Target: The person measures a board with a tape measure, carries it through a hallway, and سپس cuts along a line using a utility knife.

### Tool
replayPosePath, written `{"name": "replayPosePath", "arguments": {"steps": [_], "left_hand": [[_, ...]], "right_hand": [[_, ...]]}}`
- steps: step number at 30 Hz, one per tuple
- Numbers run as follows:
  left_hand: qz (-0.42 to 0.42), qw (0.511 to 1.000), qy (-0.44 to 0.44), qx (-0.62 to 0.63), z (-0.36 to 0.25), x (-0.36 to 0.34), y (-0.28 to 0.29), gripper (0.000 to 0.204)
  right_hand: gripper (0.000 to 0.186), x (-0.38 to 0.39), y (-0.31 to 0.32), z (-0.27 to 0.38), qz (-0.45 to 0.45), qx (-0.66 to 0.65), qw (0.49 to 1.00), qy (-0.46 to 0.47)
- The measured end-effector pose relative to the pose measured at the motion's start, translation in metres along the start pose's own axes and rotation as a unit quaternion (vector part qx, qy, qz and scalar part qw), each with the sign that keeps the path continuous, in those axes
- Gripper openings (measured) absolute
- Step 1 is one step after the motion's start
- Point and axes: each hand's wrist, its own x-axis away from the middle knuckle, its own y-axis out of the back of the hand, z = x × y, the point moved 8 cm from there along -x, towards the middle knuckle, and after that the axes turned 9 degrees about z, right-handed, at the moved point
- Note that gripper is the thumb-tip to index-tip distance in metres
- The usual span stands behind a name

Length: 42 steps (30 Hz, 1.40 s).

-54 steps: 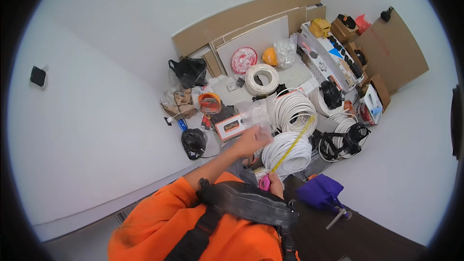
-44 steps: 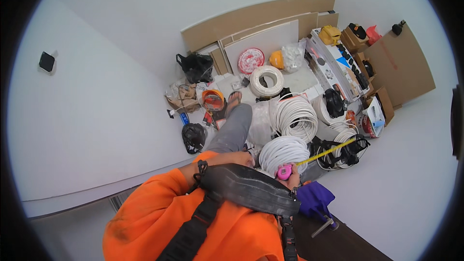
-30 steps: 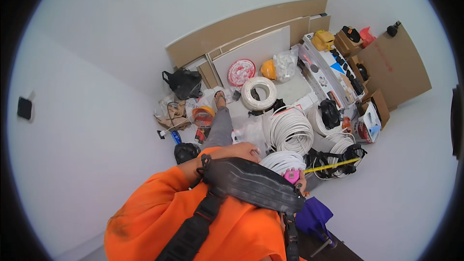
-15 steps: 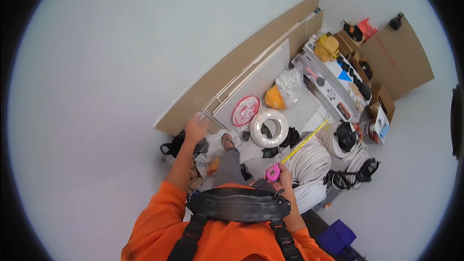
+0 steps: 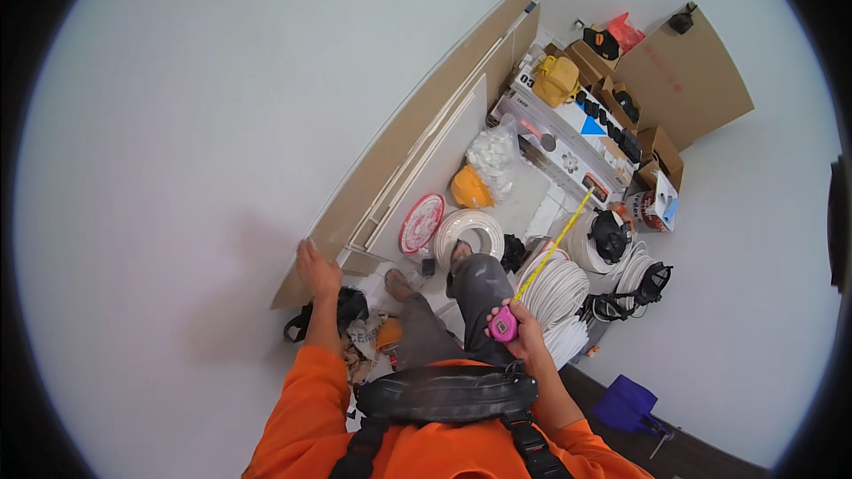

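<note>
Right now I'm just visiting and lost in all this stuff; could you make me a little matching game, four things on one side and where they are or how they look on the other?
Things:
1. Tape measure
2. Left hand
3. Yellow bag
4. Disc

Places or looks:
A. On a white box
B. Red and white
C. In the grip of the right hand
D. At the edge of a brown board

Right pairs: 1-C, 2-D, 3-A, 4-B.
</note>
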Motion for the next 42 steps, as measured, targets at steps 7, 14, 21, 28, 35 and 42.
{"name": "replayPosePath", "arguments": {"steps": [7,14,21,28,35,42], "left_hand": [[-0.032,0.999,0.021,-0.019,0.000,0.001,0.004,0.087],[-0.009,0.993,0.102,-0.059,-0.003,-0.016,0.004,0.075],[-0.001,0.990,0.134,-0.049,0.014,-0.021,-0.012,0.035],[0.061,0.995,0.076,-0.036,-0.030,0.007,-0.031,0.023],[0.085,0.993,0.060,-0.057,-0.028,0.006,-0.028,0.019],[0.226,0.973,0.009,-0.036,-0.047,0.018,-0.061,0.030]], "right_hand": [[0.021,-0.033,0.009,-0.003,-0.017,0.020,0.999,-0.039],[0.020,-0.072,0.008,0.018,-0.012,0.007,0.998,-0.055],[0.020,-0.105,0.010,0.060,-0.020,-0.027,0.998,-0.062],[0.019,-0.128,0.010,0.111,-0.028,-0.046,0.996,-0.077],[0.019,-0.157,-0.004,0.136,-0.004,0.006,0.998,-0.065],[0.018,-0.195,-0.021,0.099,-0.011,-0.037,0.999,0.011]]}}
